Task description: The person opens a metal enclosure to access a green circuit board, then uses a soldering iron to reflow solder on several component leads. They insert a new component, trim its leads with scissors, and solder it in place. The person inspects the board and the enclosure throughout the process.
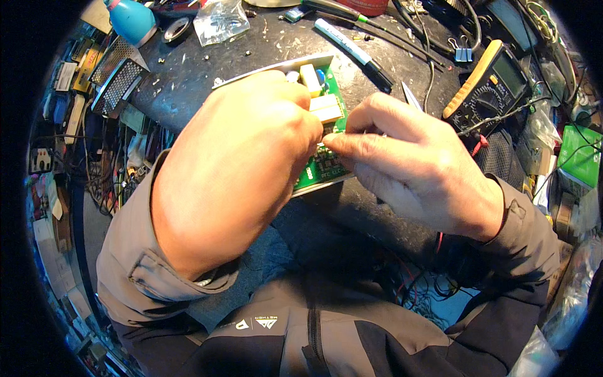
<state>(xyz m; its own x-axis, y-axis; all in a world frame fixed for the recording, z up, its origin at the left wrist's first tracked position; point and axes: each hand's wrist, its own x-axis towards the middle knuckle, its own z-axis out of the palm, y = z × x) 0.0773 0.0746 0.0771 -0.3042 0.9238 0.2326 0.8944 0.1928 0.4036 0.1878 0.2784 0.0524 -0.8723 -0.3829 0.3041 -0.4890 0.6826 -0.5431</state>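
Note:
A green circuit board [339,119] in a pale metal tray-like frame [323,186] lies on the dark table before me. Pale yellow block components [325,108] and a blue disc-shaped part stand on its far side. My left hand [251,129] is curled over the board's left part, its knuckles up. Its fingertips are hidden, and so is whatever they hold. From the right, my right hand [408,157] reaches to the board's middle with thumb and forefinger pressed together. What sits in that pinch is too small to make out. The two hands nearly meet there.
Beyond the board lie a marker pen [355,53], black cables and a clear plastic bag [221,24]. A slim pointed metal tool [411,96] shows behind my right hand. On the right rests a yellow-edged multimeter [490,85]; perforated metal pieces [119,86] stand on the left.

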